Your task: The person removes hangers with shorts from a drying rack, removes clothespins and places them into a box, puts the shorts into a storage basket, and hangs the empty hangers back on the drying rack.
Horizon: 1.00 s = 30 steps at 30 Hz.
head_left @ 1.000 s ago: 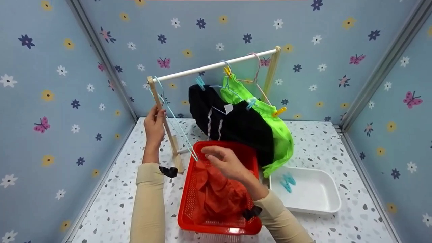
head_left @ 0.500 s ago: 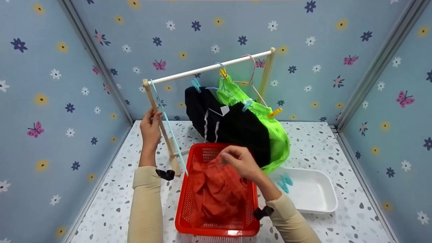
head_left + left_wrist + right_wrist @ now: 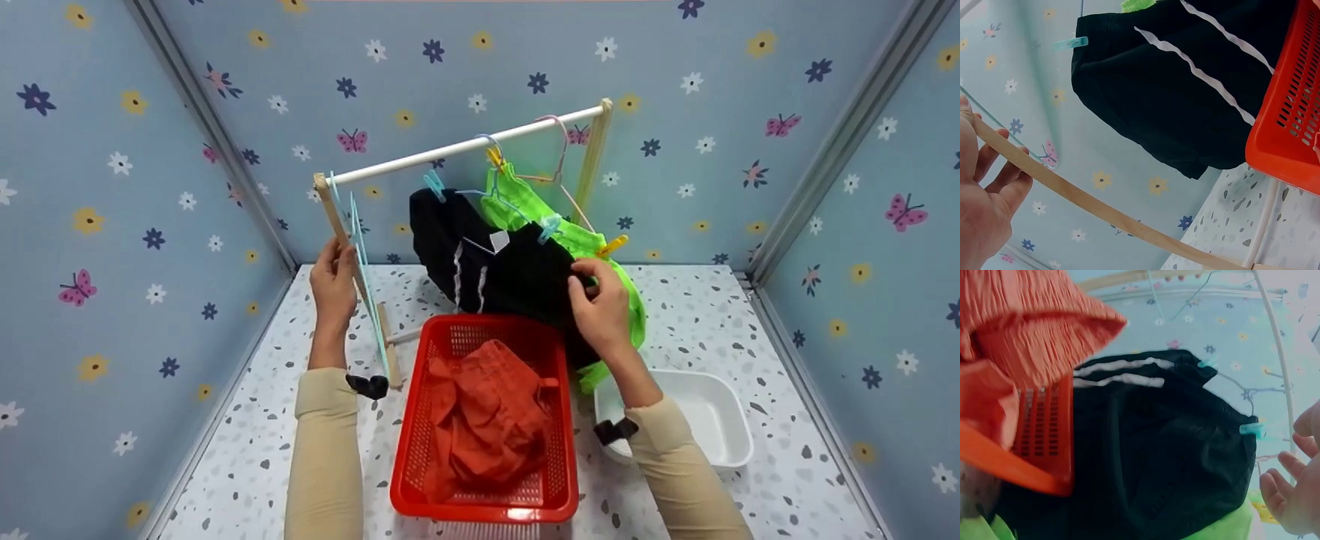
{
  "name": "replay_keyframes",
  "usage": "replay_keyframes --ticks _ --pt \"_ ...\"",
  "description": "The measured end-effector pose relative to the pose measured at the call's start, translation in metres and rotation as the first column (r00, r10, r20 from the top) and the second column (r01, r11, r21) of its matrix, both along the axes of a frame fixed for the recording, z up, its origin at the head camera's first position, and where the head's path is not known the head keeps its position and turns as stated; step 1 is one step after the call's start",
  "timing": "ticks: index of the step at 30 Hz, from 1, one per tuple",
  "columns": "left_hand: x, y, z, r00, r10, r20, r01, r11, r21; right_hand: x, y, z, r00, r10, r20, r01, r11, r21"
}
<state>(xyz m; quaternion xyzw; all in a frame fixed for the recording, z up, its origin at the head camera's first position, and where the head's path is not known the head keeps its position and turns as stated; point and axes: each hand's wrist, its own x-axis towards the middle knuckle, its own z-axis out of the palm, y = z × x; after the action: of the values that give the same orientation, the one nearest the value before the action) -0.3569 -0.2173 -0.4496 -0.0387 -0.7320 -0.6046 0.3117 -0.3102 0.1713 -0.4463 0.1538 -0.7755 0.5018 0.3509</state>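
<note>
My left hand (image 3: 334, 289) grips the left wooden post (image 3: 1084, 197) of a small drying rack, fingers curled round its edge in the left wrist view. Beside that post, a light-blue hanger (image 3: 369, 285) dangles with nothing on it. Over the right part of black drawstring shorts (image 3: 525, 274) is my right hand (image 3: 604, 311), fingers loosely bent and holding nothing. In the right wrist view its fingers (image 3: 1278, 492) are spread apart, near a light-blue clothespin (image 3: 1251, 430). Neon-green clothing (image 3: 517, 202) hangs behind the shorts, pinned with yellow clothespins (image 3: 615, 245).
A red plastic basket (image 3: 484, 515) stands in front of the rack with a crumpled orange-red garment (image 3: 491, 412) inside. To its right is a white tray (image 3: 709, 420), partly hidden by my right forearm. The white rail (image 3: 420, 159) spans the rack; patterned walls enclose three sides.
My right hand has moved from above the basket to the right, over the shorts. The light-blue hanger has swung left toward the post. My left hand keeps its grip.
</note>
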Motion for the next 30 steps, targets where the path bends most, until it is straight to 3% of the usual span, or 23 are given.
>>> replay_keyframes --ticks 5,11,14,18,20,24,30 --pt "0.017 0.006 0.018 1.000 -0.006 -0.011 0.006 1.000 -0.003 -0.017 -0.003 0.004 0.991 -0.070 0.115 0.045 0.978 0.203" --pt "0.021 0.003 0.022 1.000 -0.023 -0.006 0.023 1.000 0.014 -0.036 -0.016 0.004 0.970 -0.235 0.063 0.193 0.900 0.391" --pt "0.023 0.002 0.021 1.000 -0.022 -0.008 0.022 1.000 0.014 -0.041 -0.022 0.005 0.966 -0.228 0.122 0.160 0.898 0.409" --pt "0.025 0.004 0.018 0.999 -0.016 0.038 0.015 1.000 0.012 -0.044 -0.024 0.004 0.945 -0.221 0.241 0.103 0.900 0.423" --pt "0.025 0.006 0.018 0.998 -0.016 0.060 0.015 1.000 0.016 -0.045 -0.024 0.003 0.938 -0.227 0.262 0.095 0.895 0.435" --pt "0.022 0.009 0.019 0.998 -0.040 0.052 0.039 0.999 0.032 -0.047 -0.021 0.003 0.948 -0.229 0.222 0.119 0.900 0.420" --pt "0.021 0.009 0.021 0.998 -0.036 0.047 0.035 0.999 0.025 -0.047 -0.016 0.011 0.959 -0.272 0.076 0.230 0.910 0.345"
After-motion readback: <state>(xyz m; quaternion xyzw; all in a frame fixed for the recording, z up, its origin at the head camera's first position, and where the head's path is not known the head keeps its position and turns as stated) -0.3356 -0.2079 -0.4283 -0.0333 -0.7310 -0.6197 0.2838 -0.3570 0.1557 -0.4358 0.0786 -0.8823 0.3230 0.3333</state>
